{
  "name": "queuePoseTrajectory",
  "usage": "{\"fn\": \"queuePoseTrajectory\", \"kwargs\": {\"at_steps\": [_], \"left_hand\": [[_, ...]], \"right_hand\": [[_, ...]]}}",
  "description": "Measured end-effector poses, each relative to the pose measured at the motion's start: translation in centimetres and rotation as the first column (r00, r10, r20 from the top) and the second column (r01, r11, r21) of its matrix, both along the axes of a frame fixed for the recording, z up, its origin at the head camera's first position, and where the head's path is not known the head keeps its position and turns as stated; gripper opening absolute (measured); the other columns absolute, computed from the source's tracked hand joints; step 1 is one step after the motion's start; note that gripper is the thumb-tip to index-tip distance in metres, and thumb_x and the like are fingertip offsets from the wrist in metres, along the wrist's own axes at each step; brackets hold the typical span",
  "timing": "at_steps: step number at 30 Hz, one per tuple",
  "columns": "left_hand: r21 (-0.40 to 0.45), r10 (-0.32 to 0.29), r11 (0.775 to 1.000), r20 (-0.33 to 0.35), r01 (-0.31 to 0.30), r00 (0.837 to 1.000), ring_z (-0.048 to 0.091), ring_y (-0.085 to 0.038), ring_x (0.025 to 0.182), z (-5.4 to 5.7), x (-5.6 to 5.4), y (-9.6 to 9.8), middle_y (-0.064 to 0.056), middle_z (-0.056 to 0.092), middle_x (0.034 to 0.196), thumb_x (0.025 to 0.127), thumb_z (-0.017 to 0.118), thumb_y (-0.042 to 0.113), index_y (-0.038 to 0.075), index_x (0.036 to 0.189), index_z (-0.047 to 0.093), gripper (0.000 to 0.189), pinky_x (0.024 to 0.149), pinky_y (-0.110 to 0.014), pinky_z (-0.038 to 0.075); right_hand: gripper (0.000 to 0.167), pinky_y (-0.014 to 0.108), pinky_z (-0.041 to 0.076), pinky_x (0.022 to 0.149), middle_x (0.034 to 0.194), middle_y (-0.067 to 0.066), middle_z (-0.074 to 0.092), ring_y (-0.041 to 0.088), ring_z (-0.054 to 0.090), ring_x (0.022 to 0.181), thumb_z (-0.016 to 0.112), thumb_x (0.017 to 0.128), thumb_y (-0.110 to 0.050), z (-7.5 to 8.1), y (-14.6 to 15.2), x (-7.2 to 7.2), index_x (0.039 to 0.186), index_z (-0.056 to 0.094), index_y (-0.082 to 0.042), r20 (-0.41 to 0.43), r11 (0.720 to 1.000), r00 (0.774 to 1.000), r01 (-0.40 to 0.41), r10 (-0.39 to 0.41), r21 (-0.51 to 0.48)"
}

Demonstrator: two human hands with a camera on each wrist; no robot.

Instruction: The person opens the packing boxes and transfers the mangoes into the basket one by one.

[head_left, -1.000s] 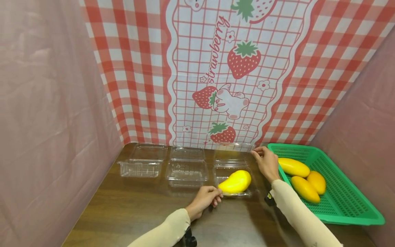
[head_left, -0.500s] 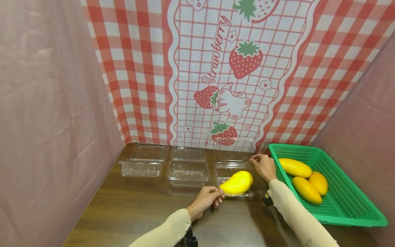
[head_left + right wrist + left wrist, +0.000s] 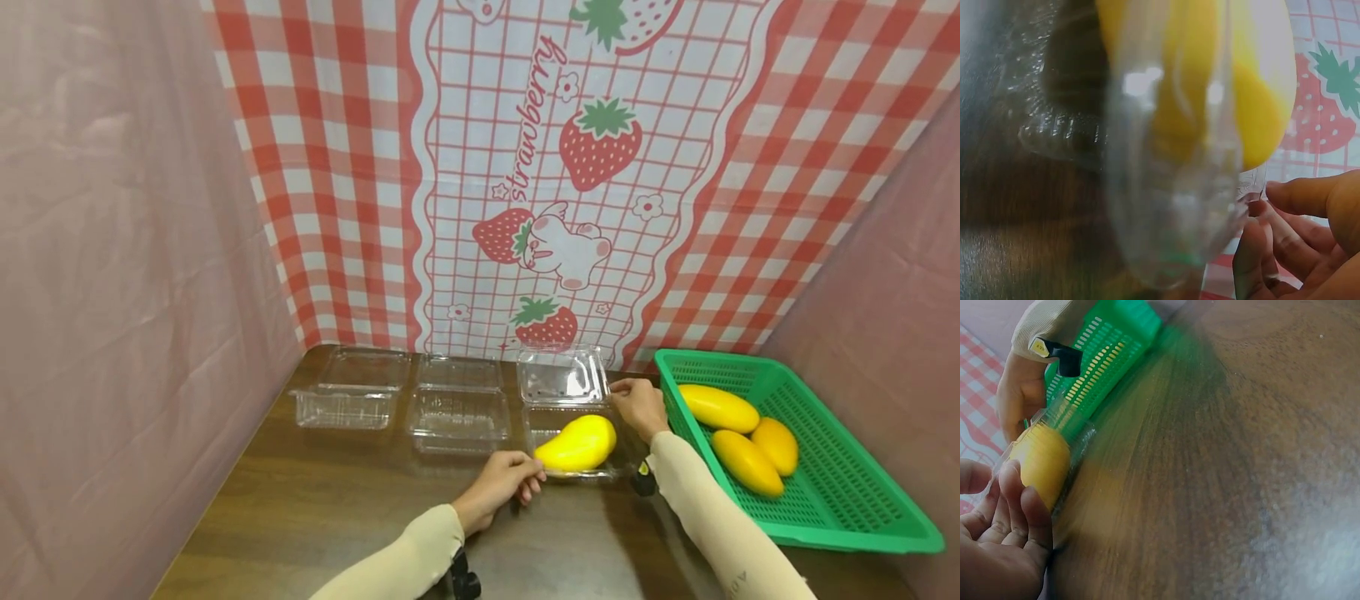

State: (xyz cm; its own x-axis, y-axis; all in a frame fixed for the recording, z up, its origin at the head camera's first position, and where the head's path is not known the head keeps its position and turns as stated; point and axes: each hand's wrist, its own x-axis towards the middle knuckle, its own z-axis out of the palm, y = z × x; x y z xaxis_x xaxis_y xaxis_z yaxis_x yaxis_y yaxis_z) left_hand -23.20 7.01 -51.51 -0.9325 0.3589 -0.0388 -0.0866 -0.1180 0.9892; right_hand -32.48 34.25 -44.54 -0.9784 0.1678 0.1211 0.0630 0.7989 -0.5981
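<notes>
A yellow mango (image 3: 576, 444) lies in the rightmost clear plastic clamshell container (image 3: 542, 425), whose lid (image 3: 562, 377) stands raised at the back. My left hand (image 3: 498, 487) holds the container's front left corner between thumb and fingers, close to the mango's narrow end. In the left wrist view the fingertips (image 3: 1013, 478) are right beside the mango. My right hand (image 3: 639, 408) pinches the right edge of the lid near the hinge. The right wrist view shows clear plastic between the thumb (image 3: 1300, 195) and fingers, with the mango behind the blurred container wall.
Two more clear containers, one at the middle (image 3: 459, 417) and one at the left (image 3: 345, 410), stand with lids folded back. A green basket (image 3: 847, 467) at the right holds three mangoes (image 3: 746, 462). A checked strawberry cloth (image 3: 337, 208) hangs behind the wooden table (image 3: 315, 508).
The lid has tilted up from lying back, now catching bright light. My right hand has shifted slightly down with it, while the left hand keeps its hold on the corner.
</notes>
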Motion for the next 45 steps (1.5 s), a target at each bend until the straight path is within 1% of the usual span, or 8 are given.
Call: {"fn": "queuePoseTrajectory", "kwargs": {"at_steps": [7, 19, 26, 32, 35, 40, 42, 45], "left_hand": [[0.032, -0.008, 0.999, 0.028, 0.007, 1.000, 0.052, -0.008, 0.052, 0.1, -0.1, -0.1, -0.002, 0.063, 0.069, 0.100, 0.065, 0.015, -0.007, 0.092, 0.070, 0.024, 0.051, -0.019, 0.048], [0.054, -0.013, 0.998, 0.046, 0.011, 0.999, 0.052, -0.008, 0.053, 0.1, -0.1, 0.0, -0.003, 0.063, 0.071, 0.101, 0.064, 0.015, -0.006, 0.093, 0.070, 0.024, 0.051, -0.019, 0.048], [0.058, -0.011, 0.998, 0.051, 0.008, 0.999, 0.053, -0.008, 0.053, 0.0, -0.1, 0.1, -0.003, 0.063, 0.071, 0.101, 0.064, 0.016, -0.008, 0.095, 0.069, 0.025, 0.051, -0.019, 0.049], [0.064, -0.005, 0.998, 0.053, 0.002, 0.999, 0.053, -0.007, 0.053, -0.1, -0.1, 0.0, -0.003, 0.062, 0.070, 0.101, 0.065, 0.016, -0.008, 0.095, 0.069, 0.025, 0.051, -0.019, 0.049], [0.064, -0.003, 0.998, 0.055, 0.000, 0.999, 0.052, -0.007, 0.053, -0.1, 0.0, -0.1, -0.004, 0.062, 0.070, 0.100, 0.065, 0.016, -0.008, 0.095, 0.069, 0.026, 0.051, -0.019, 0.049], [0.066, -0.006, 0.998, 0.053, 0.002, 0.999, 0.053, -0.007, 0.053, -0.2, -0.1, -0.1, -0.003, 0.063, 0.070, 0.100, 0.066, 0.018, -0.008, 0.095, 0.069, 0.027, 0.051, -0.019, 0.050], [0.074, -0.006, 0.997, 0.054, 0.002, 0.999, 0.053, -0.008, 0.053, -0.2, -0.1, -0.1, -0.004, 0.063, 0.070, 0.100, 0.066, 0.017, -0.009, 0.095, 0.069, 0.027, 0.051, -0.019, 0.050], [0.088, 0.001, 0.996, 0.050, -0.005, 0.999, 0.055, -0.008, 0.053, -0.3, -0.1, -0.2, -0.004, 0.064, 0.071, 0.100, 0.066, 0.017, -0.010, 0.096, 0.069, 0.028, 0.052, -0.020, 0.050]], "right_hand": [[0.027, 0.050, 0.052, 0.078, 0.112, 0.023, 0.070, 0.040, 0.063, 0.102, 0.069, 0.096, -0.018, -0.4, 0.1, 0.0, 0.114, 0.073, 0.000, 0.039, 0.999, 0.999, 0.011, -0.009, -0.038], [0.024, 0.054, 0.051, 0.079, 0.117, 0.023, 0.069, 0.043, 0.061, 0.107, 0.066, 0.099, -0.021, -0.9, 0.1, 0.2, 0.113, 0.075, -0.003, 0.075, 1.000, 0.997, 0.017, -0.017, -0.003], [0.022, 0.051, 0.052, 0.080, 0.110, 0.021, 0.072, 0.040, 0.063, 0.102, 0.069, 0.098, -0.020, -0.8, 0.3, 0.4, 0.109, 0.076, -0.002, 0.035, 1.000, 0.999, -0.011, 0.011, 0.010], [0.023, 0.040, 0.052, 0.073, 0.104, 0.017, 0.074, 0.033, 0.064, 0.093, 0.070, 0.097, -0.019, -0.7, 0.5, 0.5, 0.110, 0.075, -0.001, -0.021, 0.998, 0.997, -0.070, 0.070, -0.002], [0.024, 0.038, 0.051, 0.073, 0.105, 0.017, 0.074, 0.032, 0.065, 0.092, 0.070, 0.097, -0.019, -0.4, 0.5, 0.6, 0.112, 0.074, -0.002, -0.039, 0.995, 0.994, -0.099, 0.099, 0.005], [0.025, 0.044, 0.055, 0.077, 0.103, 0.015, 0.074, 0.030, 0.067, 0.091, 0.073, 0.096, -0.021, 0.4, 0.5, 0.9, 0.113, 0.073, -0.002, -0.061, 0.973, 0.973, -0.221, 0.225, 0.066], [0.026, 0.044, 0.057, 0.077, 0.100, 0.013, 0.074, 0.028, 0.068, 0.090, 0.075, 0.095, -0.020, 0.7, 0.4, 1.1, 0.114, 0.072, -0.001, -0.063, 0.950, 0.951, -0.295, 0.302, 0.101], [0.027, 0.041, 0.058, 0.076, 0.098, 0.009, 0.074, 0.025, 0.069, 0.088, 0.078, 0.093, -0.018, 0.8, 0.1, 1.4, 0.114, 0.072, -0.001, -0.072, 0.903, 0.908, -0.399, 0.413, 0.159]]}}
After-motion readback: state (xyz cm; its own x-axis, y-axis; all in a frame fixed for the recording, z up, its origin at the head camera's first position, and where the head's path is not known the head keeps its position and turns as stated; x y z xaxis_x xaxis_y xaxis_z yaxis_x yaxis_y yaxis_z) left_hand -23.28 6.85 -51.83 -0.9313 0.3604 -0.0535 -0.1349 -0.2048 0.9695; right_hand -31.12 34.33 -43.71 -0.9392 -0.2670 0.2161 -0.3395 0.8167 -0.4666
